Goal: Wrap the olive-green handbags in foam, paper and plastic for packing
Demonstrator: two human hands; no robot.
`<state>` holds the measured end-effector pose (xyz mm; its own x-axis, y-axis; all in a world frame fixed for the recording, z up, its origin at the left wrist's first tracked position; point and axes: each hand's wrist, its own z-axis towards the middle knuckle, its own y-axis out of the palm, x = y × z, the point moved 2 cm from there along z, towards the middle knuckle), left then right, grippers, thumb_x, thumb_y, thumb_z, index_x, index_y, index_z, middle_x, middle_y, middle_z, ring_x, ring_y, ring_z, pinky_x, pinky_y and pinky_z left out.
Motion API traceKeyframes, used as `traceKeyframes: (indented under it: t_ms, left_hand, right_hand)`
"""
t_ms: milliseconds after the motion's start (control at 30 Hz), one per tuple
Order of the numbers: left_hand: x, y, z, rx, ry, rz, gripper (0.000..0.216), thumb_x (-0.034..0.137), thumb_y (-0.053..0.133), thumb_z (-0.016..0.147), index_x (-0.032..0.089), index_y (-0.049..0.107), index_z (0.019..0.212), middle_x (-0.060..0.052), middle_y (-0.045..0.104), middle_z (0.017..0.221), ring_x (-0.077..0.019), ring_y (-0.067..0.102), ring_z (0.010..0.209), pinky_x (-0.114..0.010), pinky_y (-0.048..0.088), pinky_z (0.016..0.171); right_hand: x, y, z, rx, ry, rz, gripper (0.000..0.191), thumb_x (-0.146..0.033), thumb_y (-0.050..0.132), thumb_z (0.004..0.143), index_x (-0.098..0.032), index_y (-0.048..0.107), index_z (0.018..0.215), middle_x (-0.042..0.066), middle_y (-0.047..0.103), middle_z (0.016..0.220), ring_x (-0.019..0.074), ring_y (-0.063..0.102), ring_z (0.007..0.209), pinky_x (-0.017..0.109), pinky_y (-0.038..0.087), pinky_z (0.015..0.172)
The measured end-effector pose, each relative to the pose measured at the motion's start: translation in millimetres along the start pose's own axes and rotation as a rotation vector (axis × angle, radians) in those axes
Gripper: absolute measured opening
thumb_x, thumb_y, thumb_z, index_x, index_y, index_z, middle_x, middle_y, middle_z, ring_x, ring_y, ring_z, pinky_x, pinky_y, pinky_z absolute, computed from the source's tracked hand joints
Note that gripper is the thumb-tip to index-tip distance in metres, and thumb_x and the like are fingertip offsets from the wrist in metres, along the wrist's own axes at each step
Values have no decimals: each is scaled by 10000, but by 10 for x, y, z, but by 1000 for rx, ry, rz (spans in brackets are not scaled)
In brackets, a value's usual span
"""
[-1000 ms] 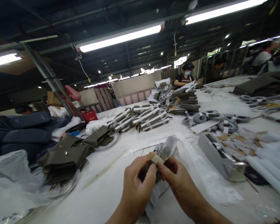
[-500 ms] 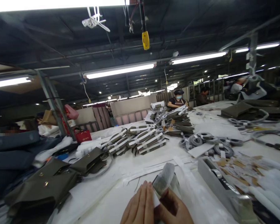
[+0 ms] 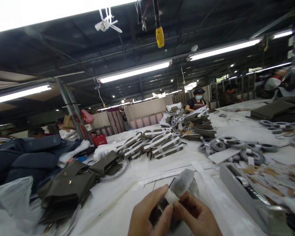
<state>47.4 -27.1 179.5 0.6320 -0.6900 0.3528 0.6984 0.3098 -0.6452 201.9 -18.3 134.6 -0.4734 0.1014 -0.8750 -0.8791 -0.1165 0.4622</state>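
Near the front edge of the view, a small dark bundle wrapped in thin whitish sheet (image 3: 184,181) lies between my two hands. A white strip (image 3: 171,196) goes round its near end. My left hand (image 3: 148,211) is closed on the bundle from the left, its thumb and fingers about the strip. From the right, my right hand (image 3: 198,214) pinches the strip's edge against the bundle, its fingertips close to my left thumb. The bundle's underside and near end are hidden by my hands.
Dark olive bags (image 3: 66,188) lie at left beside clear plastic (image 3: 12,203). Wrapped strap bundles (image 3: 159,144) are piled ahead. Coiled straps (image 3: 217,145), a grey tape dispenser (image 3: 245,193) and scattered paper pieces (image 3: 272,173) lie at right. A masked co-worker (image 3: 196,102) is across the table.
My left hand has gone from flat, straight fingers beside the bundle to a curled grip on it. My right fingers now pinch at the white strip. The view has shifted left.
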Motion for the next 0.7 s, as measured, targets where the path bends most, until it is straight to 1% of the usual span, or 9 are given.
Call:
traceKeyframes:
  t_ms: [100,167,300,367,500,567,600,633,700]
  left_hand:
    - [54,-45,63,-105,-287,-254,332,433,600,911,234,676,1165,-46,734,1108,-214,694,1022,-278,568,900]
    - [83,-31,70,-109,-383,-315,348,466,629,885,229,695,1131,-48,731,1107,-227,685,1027,-297,559,911]
    - [89,-5,62,-32,-487,-398,416,523,672,833,240,698,1137,-38,697,1200,-249,617,1166,-317,492,1016]
    - [80,0,72,-31,-533,-432,430,547,658,833,237,702,1127,-36,699,1191,-253,597,1195,-312,485,1020]
    - [95,23,116,-73,-544,-464,406,542,640,843,211,714,1066,-39,728,1056,-236,655,1050,-288,515,931]
    - [100,38,140,-98,-512,-483,391,539,633,840,206,714,1029,-31,730,955,-217,669,929,-266,526,838]
    - [96,42,149,-105,-506,-482,381,534,634,834,205,712,1009,-25,724,900,-204,665,864,-254,524,781]
    - [87,42,154,-107,-510,-475,367,524,640,824,204,710,990,-19,714,851,-190,651,798,-244,514,727]
    - [65,32,155,-90,-538,-456,332,488,665,794,202,704,957,-10,694,794,-164,612,706,-231,487,661]
  right_hand:
    - [-93,7,-3,-19,-26,-45,373,-487,856,664,-169,730,813,57,701,813,214,637,800,298,519,742]
    - [-144,12,5,-34,-45,-48,349,-462,855,675,-167,728,812,50,699,807,198,636,785,294,514,746]
    - [-176,-18,46,-31,-60,-22,319,-421,842,707,-168,690,827,21,678,794,146,619,736,244,482,690]
    - [-187,-8,56,-26,-58,-40,335,-426,842,704,-167,669,827,16,670,787,142,614,727,235,471,666]
    - [-235,-1,36,-43,-69,-259,338,-489,762,773,-166,669,805,24,659,738,162,610,698,255,477,648]
    - [-269,-158,50,-53,-93,-453,344,-527,706,803,-183,700,789,42,674,737,199,628,710,293,500,667]
    - [-292,-306,77,-47,-118,-559,347,-546,685,808,-201,724,799,56,696,773,229,647,746,322,516,698]
    - [-329,-505,117,4,-172,-669,342,-561,677,800,-226,744,811,67,716,820,259,661,798,353,526,751]
    - [-431,-1016,214,218,-292,-845,364,-589,739,698,-280,768,889,78,733,966,321,664,942,420,510,890]
